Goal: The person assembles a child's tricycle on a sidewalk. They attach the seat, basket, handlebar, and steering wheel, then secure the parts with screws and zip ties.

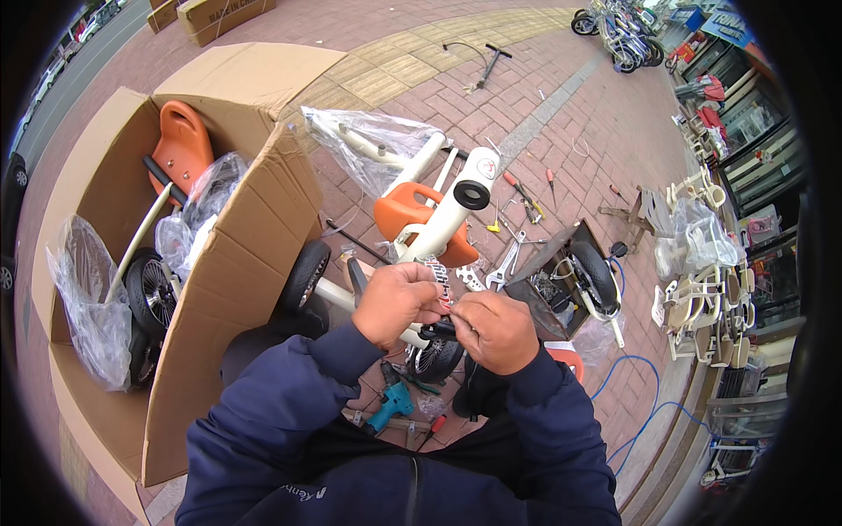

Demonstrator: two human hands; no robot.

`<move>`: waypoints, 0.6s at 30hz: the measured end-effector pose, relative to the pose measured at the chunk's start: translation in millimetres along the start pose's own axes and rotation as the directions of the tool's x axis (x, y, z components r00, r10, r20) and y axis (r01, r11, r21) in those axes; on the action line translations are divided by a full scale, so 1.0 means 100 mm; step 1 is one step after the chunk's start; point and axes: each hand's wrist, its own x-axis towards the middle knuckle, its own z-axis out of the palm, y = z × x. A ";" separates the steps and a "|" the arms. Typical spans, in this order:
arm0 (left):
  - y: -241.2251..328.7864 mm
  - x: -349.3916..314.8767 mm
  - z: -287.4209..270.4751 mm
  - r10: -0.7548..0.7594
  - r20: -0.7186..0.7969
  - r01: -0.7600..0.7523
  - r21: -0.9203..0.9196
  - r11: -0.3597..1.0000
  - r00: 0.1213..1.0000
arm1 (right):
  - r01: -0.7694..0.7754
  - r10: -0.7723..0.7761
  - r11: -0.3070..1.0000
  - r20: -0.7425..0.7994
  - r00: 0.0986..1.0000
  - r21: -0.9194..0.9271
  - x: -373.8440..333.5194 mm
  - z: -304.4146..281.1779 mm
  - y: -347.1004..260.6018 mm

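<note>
Between my knees stands a partly assembled child's tricycle with a cream-white frame (444, 222) and an orange seat (410, 207). My left hand (396, 303) is pinched close over the frame, beside a strip with black and red lettering (438, 273). I cannot tell whether that strip is loose or stuck to the tube. Fingertips of my right hand (496, 331) are pressed together just to the right, nearly meeting the left ones. Whatever the two pinches hold is too small or hidden. Below them, a black spoked wheel (436, 359) is partly covered by my right hand.
At left, a large open carton (224, 320) holds another orange seat (182, 140) and wheels. A teal power drill (391, 405) lies near my feet. An adjustable wrench (506, 263) and an open metal toolbox (548, 285) are ahead right. A blue hose (651, 386) curves across the paving.
</note>
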 end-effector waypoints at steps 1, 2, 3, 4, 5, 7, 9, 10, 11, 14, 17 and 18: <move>0.00 0.01 -0.01 0.005 0.006 -0.005 0.002 1.000 1.000 | -0.020 0.020 0.999 0.010 1.000 0.031 0.00 -0.01 0.00; 0.01 0.01 -0.01 0.023 -0.013 -0.023 -0.035 0.999 1.000 | -0.043 0.041 0.997 0.028 0.999 0.066 -0.01 -0.03 -0.01; 0.02 0.02 -0.02 0.037 -0.033 -0.039 -0.070 0.997 0.999 | -0.076 0.072 0.992 0.047 0.996 0.100 -0.02 -0.04 -0.01; 0.02 0.02 -0.03 0.051 -0.041 -0.055 -0.111 0.992 0.998 | -0.198 0.194 0.969 0.044 0.980 0.148 -0.04 -0.05 -0.02; 0.04 0.03 -0.03 0.041 -0.053 -0.047 -0.126 0.991 0.998 | -0.324 0.321 0.926 0.048 0.946 0.194 -0.05 -0.05 -0.02; 0.04 0.03 -0.03 0.091 -0.039 -0.096 -0.155 0.983 0.995 | -0.533 0.532 0.775 0.104 0.840 0.338 -0.07 -0.02 -0.03; 0.04 0.03 -0.01 0.113 -0.007 -0.112 -0.166 0.980 0.994 | -0.663 0.663 0.457 0.270 0.698 0.593 -0.07 0.04 -0.02; 0.03 0.02 0.01 0.109 0.017 -0.105 -0.164 0.981 0.994 | -0.688 0.690 0.262 0.367 0.624 0.677 -0.07 0.07 -0.02; 0.03 0.02 0.02 0.103 0.040 -0.096 -0.159 0.983 0.994 | -0.691 0.698 0.208 0.390 0.601 0.693 -0.06 0.10 -0.01; 0.04 -0.01 0.03 0.131 0.010 -0.128 -0.146 0.981 0.991 | -0.691 0.710 0.111 0.430 0.558 0.714 -0.04 0.17 0.00; 0.07 -0.03 0.00 0.163 -0.015 -0.163 -0.148 0.976 0.987 | -0.692 0.707 0.142 0.417 0.571 0.708 0.00 0.19 -0.01; 0.08 -0.04 -0.02 0.165 -0.027 -0.167 -0.136 0.977 0.986 | -0.693 0.700 0.144 0.422 0.576 0.707 0.01 0.20 -0.01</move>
